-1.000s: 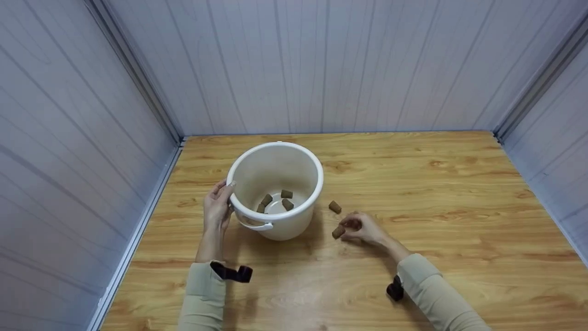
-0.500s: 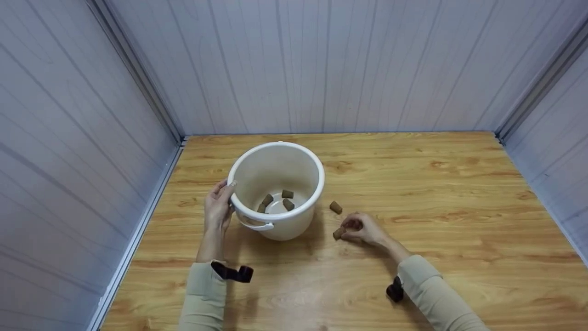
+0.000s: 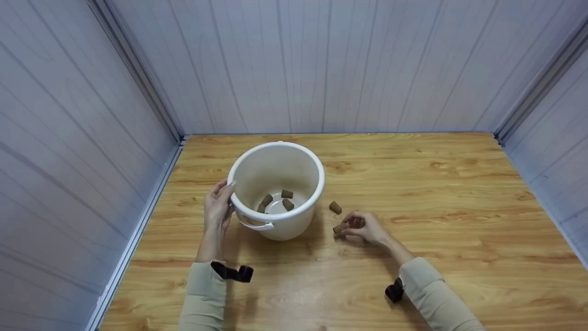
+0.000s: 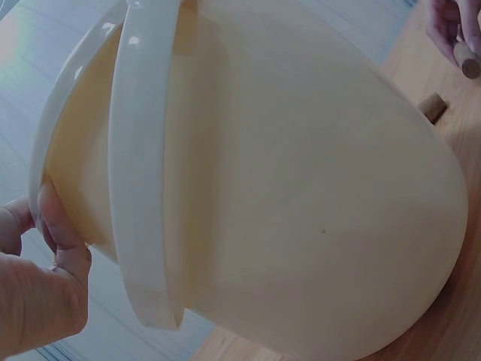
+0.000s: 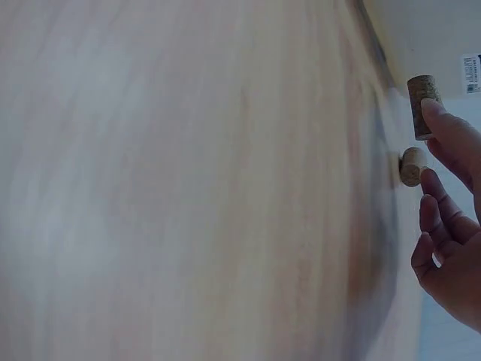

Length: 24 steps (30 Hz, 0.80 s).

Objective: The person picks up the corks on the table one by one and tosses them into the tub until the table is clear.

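Observation:
A white bucket (image 3: 294,225) stands on the wooden table, with several brown corks (image 3: 287,204) lying on its bottom. My left hand (image 3: 217,209) grips the bucket's rim at the left side, thumb over the edge; the left wrist view shows the fingers (image 4: 64,233) at the rim. To the right of the bucket, my right hand (image 3: 367,227) pinches a cork (image 5: 422,107) between thumb and fingers, low over the table. Another cork (image 3: 335,207) lies on the table between bucket and hand, just beyond the held one.
The bucket's white handle (image 3: 257,225) hangs down at its front left. Pale panelled walls (image 3: 298,69) close off the table (image 3: 436,197) at the back and both sides. A barcode label (image 5: 472,74) shows in the right wrist view.
The cork in my right hand has tilted and risen very slightly as the fingers shifted on it. My left hand and the bucket stay in place.

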Tool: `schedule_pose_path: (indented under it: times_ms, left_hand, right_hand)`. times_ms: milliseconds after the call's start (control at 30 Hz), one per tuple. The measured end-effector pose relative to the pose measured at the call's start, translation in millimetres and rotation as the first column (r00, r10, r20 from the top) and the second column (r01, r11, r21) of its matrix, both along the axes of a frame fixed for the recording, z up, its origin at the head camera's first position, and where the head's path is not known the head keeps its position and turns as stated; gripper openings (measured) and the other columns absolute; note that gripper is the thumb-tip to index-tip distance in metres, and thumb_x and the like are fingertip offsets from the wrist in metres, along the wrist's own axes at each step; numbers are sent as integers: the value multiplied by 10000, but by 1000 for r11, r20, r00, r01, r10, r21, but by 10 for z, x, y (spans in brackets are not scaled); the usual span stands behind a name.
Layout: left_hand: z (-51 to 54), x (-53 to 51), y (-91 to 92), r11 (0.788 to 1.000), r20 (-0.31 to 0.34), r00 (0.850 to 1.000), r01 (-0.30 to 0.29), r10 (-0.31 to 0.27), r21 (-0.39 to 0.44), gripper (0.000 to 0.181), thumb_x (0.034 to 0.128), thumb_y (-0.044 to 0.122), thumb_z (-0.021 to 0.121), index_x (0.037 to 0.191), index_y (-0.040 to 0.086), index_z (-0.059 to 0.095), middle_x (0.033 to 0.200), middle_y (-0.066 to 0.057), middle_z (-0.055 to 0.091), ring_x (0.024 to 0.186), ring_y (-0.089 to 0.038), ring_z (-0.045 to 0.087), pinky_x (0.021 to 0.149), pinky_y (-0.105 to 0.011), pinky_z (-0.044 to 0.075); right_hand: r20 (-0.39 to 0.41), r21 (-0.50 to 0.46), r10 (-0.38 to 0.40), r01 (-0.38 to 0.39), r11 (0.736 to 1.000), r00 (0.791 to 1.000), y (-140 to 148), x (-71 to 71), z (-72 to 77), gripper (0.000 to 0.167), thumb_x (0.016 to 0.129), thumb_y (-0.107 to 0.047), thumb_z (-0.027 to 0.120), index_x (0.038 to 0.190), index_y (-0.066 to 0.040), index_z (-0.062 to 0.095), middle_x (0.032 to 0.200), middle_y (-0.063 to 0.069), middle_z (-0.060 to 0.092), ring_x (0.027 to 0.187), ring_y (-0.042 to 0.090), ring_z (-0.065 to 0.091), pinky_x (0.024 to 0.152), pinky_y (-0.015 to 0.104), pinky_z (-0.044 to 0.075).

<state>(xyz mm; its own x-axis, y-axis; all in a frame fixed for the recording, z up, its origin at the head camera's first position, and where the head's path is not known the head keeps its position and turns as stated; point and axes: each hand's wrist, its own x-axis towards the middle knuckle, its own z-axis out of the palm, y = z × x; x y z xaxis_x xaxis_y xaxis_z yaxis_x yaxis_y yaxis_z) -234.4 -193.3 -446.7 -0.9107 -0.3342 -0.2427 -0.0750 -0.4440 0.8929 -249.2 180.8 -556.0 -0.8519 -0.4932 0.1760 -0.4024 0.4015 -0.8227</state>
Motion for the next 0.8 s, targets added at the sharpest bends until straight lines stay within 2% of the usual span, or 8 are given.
schedule_pose_path:
  times_ms: [267, 400, 633, 800]
  left_hand:
    - [-13, 3, 3, 1000, -34, 999, -5, 5, 5, 300, 953, 2, 566, 1232, -75, 487, 853, -43, 642, 648, -88, 618, 475, -164, 490]
    - [-12, 3, 5, 1000, -33, 999, -4, 4, -1, 312, 954, 3, 565, 1244, -82, 485, 862, -49, 644, 659, -89, 621, 485, -168, 497]
    - [-12, -4, -1, 1000, -11, 1000, -8, 8, -13, 344, 952, 11, 574, 1271, -79, 482, 895, -53, 655, 669, -86, 628, 500, -168, 504]
    - [-9, -1, -4, 1000, -8, 1000, 6, -6, 0, 344, 956, 10, 568, 1278, -72, 478, 964, -77, 663, 714, -106, 654, 553, -194, 539]
  right_hand:
    - [-57, -16, -63, 62, 998, 996, -28, 37, 179, 195, 786, -42, 802, 933, 25, 691, 817, 85, 639, 712, 185, 538, 625, 256, 443]
    - [-79, -26, -81, 79, 997, 994, -55, 66, 268, 200, 772, -65, 820, 916, 3, 700, 842, 75, 641, 732, 182, 531, 645, 294, 440]
    - [-117, -56, -67, 61, 997, 991, -115, 122, 455, 208, 765, -80, 827, 925, -22, 706, 841, 114, 636, 735, 222, 524, 662, 305, 419]
    - [-101, -56, -66, 61, 997, 993, -149, 163, 594, 212, 760, -94, 834, 931, -50, 716, 865, 122, 633, 754, 193, 518, 682, 352, 435]
